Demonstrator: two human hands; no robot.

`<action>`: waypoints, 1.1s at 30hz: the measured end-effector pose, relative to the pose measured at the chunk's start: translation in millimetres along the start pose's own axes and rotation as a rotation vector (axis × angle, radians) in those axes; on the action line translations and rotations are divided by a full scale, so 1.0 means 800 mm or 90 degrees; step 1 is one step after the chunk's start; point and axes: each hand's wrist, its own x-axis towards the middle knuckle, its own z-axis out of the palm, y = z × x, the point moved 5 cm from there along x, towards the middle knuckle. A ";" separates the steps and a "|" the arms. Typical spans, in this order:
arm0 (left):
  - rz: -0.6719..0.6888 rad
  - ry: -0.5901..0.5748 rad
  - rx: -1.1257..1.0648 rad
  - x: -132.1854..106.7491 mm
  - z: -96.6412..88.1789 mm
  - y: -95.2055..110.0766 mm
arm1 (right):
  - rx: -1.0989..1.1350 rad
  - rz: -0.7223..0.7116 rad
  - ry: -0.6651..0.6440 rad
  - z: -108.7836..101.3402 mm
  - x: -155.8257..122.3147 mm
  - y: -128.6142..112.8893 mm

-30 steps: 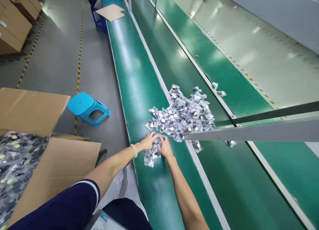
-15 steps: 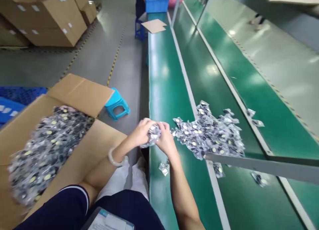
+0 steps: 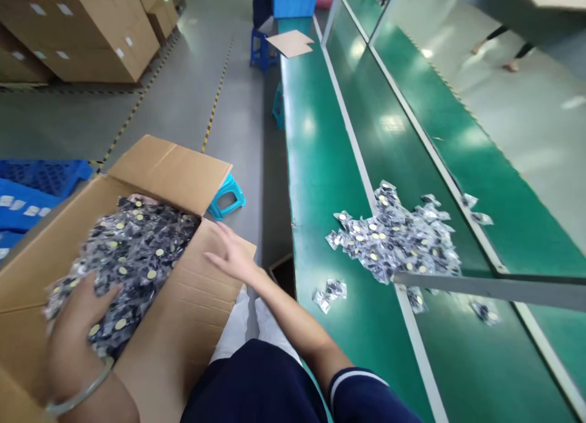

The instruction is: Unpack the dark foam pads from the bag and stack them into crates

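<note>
My left hand (image 3: 82, 313), with a pale bangle (image 3: 82, 391) at the wrist, is inside the open cardboard box (image 3: 192, 289). Its thumb and fingers are apart over the small clear-bagged parts (image 3: 151, 246) heaped there; motion blurs it, and whether it touches them I cannot tell. Near the box's right flap hovers my right hand (image 3: 233, 255), fingers stretched out and nothing in them. The bagged parts are dark, some with pale yellow discs. A second pile (image 3: 403, 240) of such bags lies on the green workbench (image 3: 315, 166), with two loose bags (image 3: 330, 293) nearer me.
A metal bar (image 3: 494, 289) crosses the bench at right. Beyond the box stands a turquoise stool (image 3: 229, 197). Farther off are a cardboard sheet (image 3: 290, 43), a blue bin (image 3: 295, 0), a seated person and stacked cartons (image 3: 91, 38). Blue crates (image 3: 36, 185) sit at left.
Both hands have left the bench edge, where they held a clump of bags together, and moved left to the box. The clump is no longer in them. Another loose bag lies on the bench.
</note>
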 end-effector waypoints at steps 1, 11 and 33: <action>-0.015 -0.037 -0.003 -0.003 0.019 0.002 | -0.058 0.062 0.044 -0.023 -0.035 0.043; 0.311 0.047 -0.134 0.041 0.078 0.232 | -0.522 0.596 -0.027 -0.115 -0.384 0.281; 0.574 -0.454 -0.087 -0.005 0.311 0.588 | -0.307 0.596 0.645 -0.339 -0.521 0.321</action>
